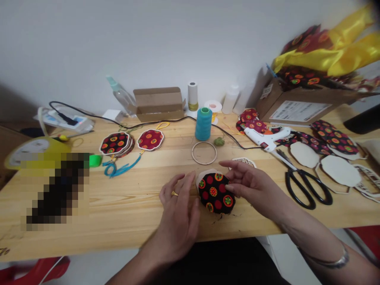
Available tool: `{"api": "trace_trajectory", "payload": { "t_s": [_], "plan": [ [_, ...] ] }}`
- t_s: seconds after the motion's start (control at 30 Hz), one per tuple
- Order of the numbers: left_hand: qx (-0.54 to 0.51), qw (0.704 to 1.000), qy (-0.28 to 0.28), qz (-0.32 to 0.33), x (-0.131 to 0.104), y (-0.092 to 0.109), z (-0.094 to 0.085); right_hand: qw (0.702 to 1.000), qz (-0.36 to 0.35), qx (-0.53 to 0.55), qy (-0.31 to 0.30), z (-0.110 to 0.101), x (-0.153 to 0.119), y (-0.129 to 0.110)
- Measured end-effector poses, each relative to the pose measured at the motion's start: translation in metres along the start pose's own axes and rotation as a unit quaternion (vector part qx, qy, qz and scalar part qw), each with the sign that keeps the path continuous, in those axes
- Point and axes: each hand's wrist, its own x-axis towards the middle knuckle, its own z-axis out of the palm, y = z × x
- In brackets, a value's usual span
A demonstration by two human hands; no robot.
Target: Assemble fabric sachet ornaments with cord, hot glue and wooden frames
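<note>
Patch [217, 198]: black fabric with a scalloped outline, showing five ringed flowers in orange, red and green among plain dark red discs; it lies at the near edge of the table [118, 217], between the hands, and a pale layer [200, 176] peeks out at its upper left.
Left hand [179, 209]: palm down just beside the patch, fingers extended close together, one gold ring [174, 193] on a finger.
Right hand [252, 186]: thumb against the patch's right edge, index finger raised apart from it; whether the other fingers pinch the edge from beneath, I cannot tell.
Floral stacks [115, 143]: two at the left, one black-topped, one dark red-topped; the layers blur too much to count.
Blank plates [341, 170]: two pale ones plainly visible at the right, with openwork frames [369, 180] beside them, partly cut off by the picture's side.
Tools: one pair of black-handled scissors [308, 188], one white glue gun [261, 137], whose tip is blurred.
Thread cone [203, 126]: one, teal, upright, behind one thin hoop [192, 153].
Lattice piece [246, 161]: one, mostly hidden behind the right hand.
Cartons: two open ones, a small empty-looking box [160, 113] and a larger box [297, 107] heaped with fabric and yellow ribbon [332, 57].
</note>
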Motion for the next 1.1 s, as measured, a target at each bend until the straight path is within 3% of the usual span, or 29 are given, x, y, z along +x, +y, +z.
{"api": "trace_trajectory", "payload": {
  "t_s": [0.13,0.23,0.33,0.6,1.1],
  "plan": [
    [0.011,0.999,0.015,0.032,-0.001,-0.002,0.002,0.988,-0.056,-0.129,0.063,0.001,0.008,0.005],
    [0.021,0.999,0.013,0.036,-0.001,-0.003,0.003,0.951,-0.088,-0.261,0.141,-0.003,0.005,0.012],
    [0.019,0.999,0.017,0.032,0.001,-0.002,0.003,0.923,-0.103,-0.326,0.178,-0.007,-0.007,0.017],
    [0.068,0.997,-0.026,-0.035,0.001,-0.002,0.008,0.897,-0.141,-0.378,0.181,0.008,-0.034,0.031],
    [0.057,0.997,-0.03,-0.032,0.0,-0.005,0.01,0.906,-0.138,-0.362,0.172,0.015,-0.04,0.036]
  ]
}}
